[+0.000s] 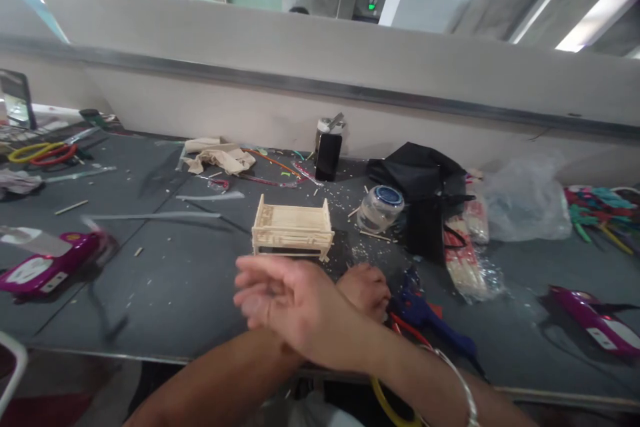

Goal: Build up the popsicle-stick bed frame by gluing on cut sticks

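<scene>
My forearms cross in front of me. My right hand [285, 300] is on top, palm partly turned up, fingers loosely bent and apart with nothing in them. Just behind it stands a small bed-like frame of thin wooden sticks [293, 221], upright on the table. My left hand [366, 288] passes under the right arm and rests on the tabletop with its fingers curled; what lies under them is hidden. Beside it on the right lie a blue-handled tool [430, 320] and a red handle [407, 328], partly covered by my right arm.
Behind are a clear jar with a blue lid [380, 210], a phone [329, 157] and a black bag [425, 173]. Packs of sticks [465, 260] and a plastic bag [525, 200] lie right. Purple socket blocks [55, 267] sit at both sides. Scraps litter the grey table [190, 293].
</scene>
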A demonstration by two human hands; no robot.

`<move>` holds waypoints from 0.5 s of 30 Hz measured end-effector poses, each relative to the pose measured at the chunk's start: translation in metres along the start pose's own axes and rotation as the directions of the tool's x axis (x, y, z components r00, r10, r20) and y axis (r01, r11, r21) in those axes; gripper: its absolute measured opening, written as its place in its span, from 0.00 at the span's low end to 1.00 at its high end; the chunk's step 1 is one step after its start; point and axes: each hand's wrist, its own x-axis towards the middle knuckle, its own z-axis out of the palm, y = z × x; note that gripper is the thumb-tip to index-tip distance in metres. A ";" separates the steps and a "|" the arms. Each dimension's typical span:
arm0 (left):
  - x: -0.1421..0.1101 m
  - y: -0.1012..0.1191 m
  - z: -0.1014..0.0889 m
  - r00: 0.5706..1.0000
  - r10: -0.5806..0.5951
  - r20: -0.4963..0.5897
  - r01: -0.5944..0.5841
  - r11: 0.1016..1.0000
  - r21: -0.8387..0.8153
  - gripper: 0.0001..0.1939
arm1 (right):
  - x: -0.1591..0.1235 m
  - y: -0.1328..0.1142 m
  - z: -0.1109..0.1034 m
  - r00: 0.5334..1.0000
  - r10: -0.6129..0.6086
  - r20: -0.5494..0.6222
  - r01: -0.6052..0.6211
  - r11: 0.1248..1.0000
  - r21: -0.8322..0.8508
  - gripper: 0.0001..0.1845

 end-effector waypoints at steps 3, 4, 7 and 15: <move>0.000 -0.001 0.000 1.000 -0.007 -0.015 0.007 1.000 -0.004 0.07 | -0.029 -0.001 0.001 0.986 0.073 0.150 -0.084 0.994 0.068 0.18; 0.000 -0.001 0.000 1.000 -0.005 -0.018 0.005 1.000 -0.007 0.06 | -0.039 -0.001 -0.003 0.974 0.116 0.195 -0.139 0.984 0.110 0.19; -0.001 -0.001 -0.002 1.000 0.004 -0.012 -0.004 1.000 -0.020 0.06 | -0.068 0.003 -0.017 0.956 0.202 0.213 -0.225 0.970 0.088 0.17; -0.001 0.020 -0.028 0.996 0.005 0.090 -0.015 0.993 0.118 0.09 | -0.122 0.033 -0.053 0.970 0.171 -0.173 -0.165 0.985 0.049 0.14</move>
